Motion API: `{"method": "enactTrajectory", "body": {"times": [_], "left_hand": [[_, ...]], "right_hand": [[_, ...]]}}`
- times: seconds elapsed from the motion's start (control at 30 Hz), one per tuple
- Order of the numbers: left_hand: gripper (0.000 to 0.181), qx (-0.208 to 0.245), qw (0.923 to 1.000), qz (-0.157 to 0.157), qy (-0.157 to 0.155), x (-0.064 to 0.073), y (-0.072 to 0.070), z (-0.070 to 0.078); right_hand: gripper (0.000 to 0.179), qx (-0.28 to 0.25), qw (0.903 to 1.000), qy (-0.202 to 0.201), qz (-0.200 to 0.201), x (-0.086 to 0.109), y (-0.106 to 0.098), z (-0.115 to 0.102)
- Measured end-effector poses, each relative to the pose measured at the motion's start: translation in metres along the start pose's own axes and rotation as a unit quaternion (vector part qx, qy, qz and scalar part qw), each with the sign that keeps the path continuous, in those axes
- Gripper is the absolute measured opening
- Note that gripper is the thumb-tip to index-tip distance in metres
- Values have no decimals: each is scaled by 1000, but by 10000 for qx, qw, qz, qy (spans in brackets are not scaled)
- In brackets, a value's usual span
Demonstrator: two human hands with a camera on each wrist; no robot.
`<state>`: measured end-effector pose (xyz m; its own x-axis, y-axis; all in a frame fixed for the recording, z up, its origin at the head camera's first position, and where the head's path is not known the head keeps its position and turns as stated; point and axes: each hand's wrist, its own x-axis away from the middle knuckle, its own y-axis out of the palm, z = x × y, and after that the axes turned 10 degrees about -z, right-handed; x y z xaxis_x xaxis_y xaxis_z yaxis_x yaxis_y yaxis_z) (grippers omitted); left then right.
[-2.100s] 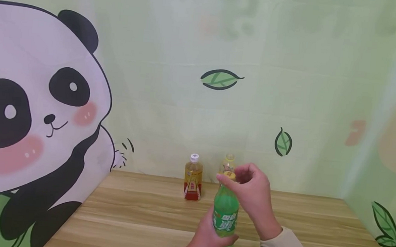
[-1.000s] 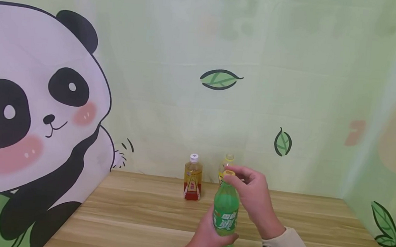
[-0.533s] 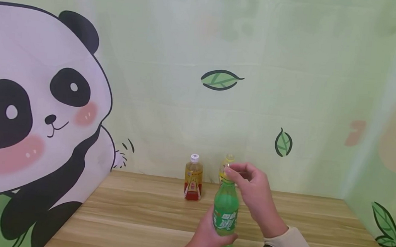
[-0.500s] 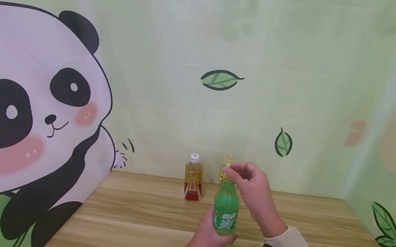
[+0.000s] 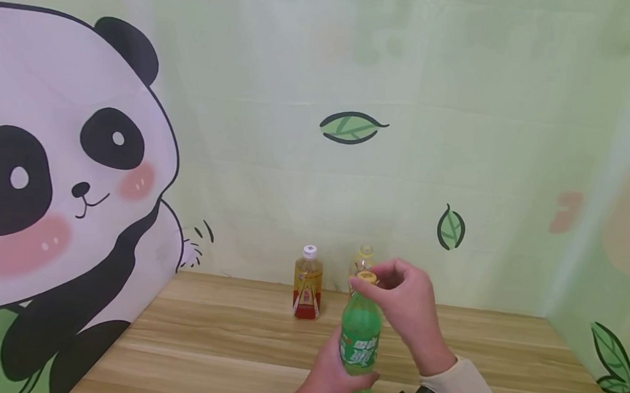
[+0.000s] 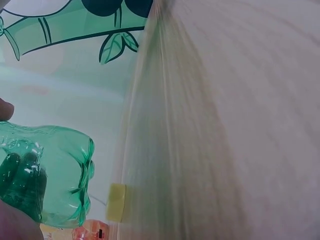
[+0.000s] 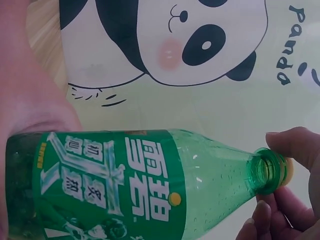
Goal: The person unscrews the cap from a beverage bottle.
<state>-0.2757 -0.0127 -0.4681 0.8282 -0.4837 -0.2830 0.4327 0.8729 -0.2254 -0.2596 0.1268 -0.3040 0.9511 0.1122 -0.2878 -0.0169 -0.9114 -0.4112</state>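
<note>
Pinching the cap (image 5: 366, 277) with the right hand (image 5: 405, 299), I hold the bottle (image 5: 362, 321) near-upright below those fingers, its length passing down through the clasped left hand (image 5: 325, 377).

left bottle (image 5: 307, 289) on table (image 5: 216, 327), behind front bottle (image 5: 360, 336), before backdrop (image 5: 261, 174)

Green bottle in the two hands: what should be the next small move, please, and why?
Probably a small twist of the yellow cap, with the left hand steadying the green bottle: the right hand pinches the cap at the bottle's mouth, while the left grips its body. Which way to turn, I cannot tell.
</note>
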Motion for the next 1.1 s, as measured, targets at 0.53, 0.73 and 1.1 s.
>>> {"method": "enactTrajectory", "body": {"times": [0.53,0.73,1.1], "left_hand": [[74,65,9998,-158,72,-1,0,-1],[75,223,9994,-249,120,-1,1,0],[74,200,9997,-140,51,-1,1,1]], "right_hand": [[38,-853,9923,-245,-867,-10,-12,14],[34,-919,9868,-387,-1275,-13,-15,19],[53,-424,9983,20,-394,-8,-8,10]]}}
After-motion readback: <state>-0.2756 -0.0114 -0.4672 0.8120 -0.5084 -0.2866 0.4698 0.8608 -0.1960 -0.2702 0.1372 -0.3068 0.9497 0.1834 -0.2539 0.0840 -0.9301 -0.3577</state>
